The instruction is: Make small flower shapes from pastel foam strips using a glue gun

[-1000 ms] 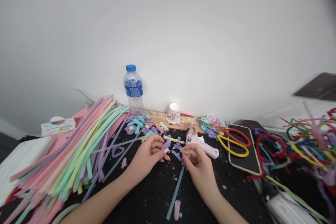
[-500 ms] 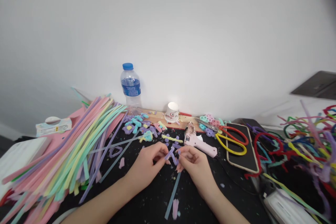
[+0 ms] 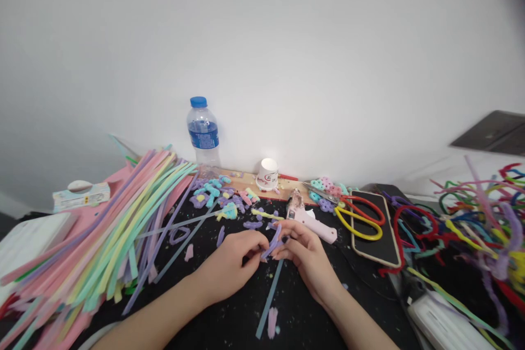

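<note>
My left hand (image 3: 235,260) pinches the lower left end of a short purple pipe cleaner piece (image 3: 274,241). The fingers of my right hand (image 3: 305,254) close on the same piece from the other side, and they partly hide it. Beneath my hands a translucent glue stick (image 3: 269,298) lies on the black work surface, with a pink pipe cleaner piece (image 3: 272,322) beside its lower end. Just beyond the right hand rests a pale pink glue gun (image 3: 314,225). Loose purple bits (image 3: 253,225) and a yellow strip (image 3: 264,214) lie in front of the fingers.
Long pastel pipe cleaners (image 3: 118,219) are heaped at the left. A bottle (image 3: 204,134) and a paper cup (image 3: 268,174) stand by the wall. Scissors (image 3: 361,224) overlap a phone (image 3: 375,249). Tangled coloured pipe cleaners (image 3: 471,224) and a white power strip (image 3: 449,322) are at the right.
My hands have come closer together around the purple piece, which is now tilted more upright between them. Loose purple bits now show beyond my left hand.
</note>
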The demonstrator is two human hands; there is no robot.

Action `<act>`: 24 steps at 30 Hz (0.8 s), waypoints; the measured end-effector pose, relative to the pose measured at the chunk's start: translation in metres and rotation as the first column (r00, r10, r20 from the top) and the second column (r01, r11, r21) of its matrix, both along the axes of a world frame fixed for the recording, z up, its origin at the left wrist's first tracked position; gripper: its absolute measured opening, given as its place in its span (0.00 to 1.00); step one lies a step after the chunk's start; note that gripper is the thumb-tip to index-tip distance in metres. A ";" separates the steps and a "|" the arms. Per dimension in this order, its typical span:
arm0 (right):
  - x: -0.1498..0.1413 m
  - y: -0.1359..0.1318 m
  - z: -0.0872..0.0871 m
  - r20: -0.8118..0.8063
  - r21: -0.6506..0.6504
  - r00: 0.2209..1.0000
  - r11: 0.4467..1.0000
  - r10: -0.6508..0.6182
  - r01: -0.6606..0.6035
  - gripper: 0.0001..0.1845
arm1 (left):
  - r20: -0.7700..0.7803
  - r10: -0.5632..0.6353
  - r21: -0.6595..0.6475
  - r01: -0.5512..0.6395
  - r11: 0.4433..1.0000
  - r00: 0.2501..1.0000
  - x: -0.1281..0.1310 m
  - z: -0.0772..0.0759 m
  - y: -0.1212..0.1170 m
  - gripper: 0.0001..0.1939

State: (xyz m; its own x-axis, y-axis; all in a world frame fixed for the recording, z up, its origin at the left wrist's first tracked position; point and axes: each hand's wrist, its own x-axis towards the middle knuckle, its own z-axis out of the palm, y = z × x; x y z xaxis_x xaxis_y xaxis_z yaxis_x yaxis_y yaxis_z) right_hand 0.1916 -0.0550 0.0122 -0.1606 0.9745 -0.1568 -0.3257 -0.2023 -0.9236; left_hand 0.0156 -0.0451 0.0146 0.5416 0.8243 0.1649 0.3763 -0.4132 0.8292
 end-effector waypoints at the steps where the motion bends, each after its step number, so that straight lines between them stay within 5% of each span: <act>1: 0.001 0.000 0.001 -0.004 0.002 1.000 1.000 0.015 -0.015 0.13 | 0.007 -0.010 0.008 0.010 1.000 1.000 -0.001 0.001 -0.001 0.12; 5: 0.002 0.000 0.002 -0.011 0.017 0.998 0.998 0.054 -0.054 0.10 | 0.016 -0.047 0.013 0.047 0.999 0.999 -0.002 0.004 -0.003 0.14; 12: 0.000 0.002 -0.005 0.119 0.045 0.990 0.995 0.080 -0.085 0.09 | -0.003 -0.033 -0.050 0.033 0.998 0.999 0.001 0.003 -0.001 0.03; 24: -0.001 0.004 -0.013 0.080 0.059 0.993 0.995 -0.085 0.080 0.09 | -0.076 0.052 -0.069 -0.057 0.996 0.996 -0.001 -0.001 0.003 0.09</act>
State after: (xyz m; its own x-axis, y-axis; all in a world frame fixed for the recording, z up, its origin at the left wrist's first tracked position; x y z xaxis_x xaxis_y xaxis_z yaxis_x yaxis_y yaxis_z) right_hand 0.1906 -0.0511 -0.0007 -0.0683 0.9914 -0.1112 -0.2618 -0.1254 -0.9570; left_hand 0.0146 -0.0418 0.0137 0.5042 0.8611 0.0659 0.4579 -0.3312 0.8250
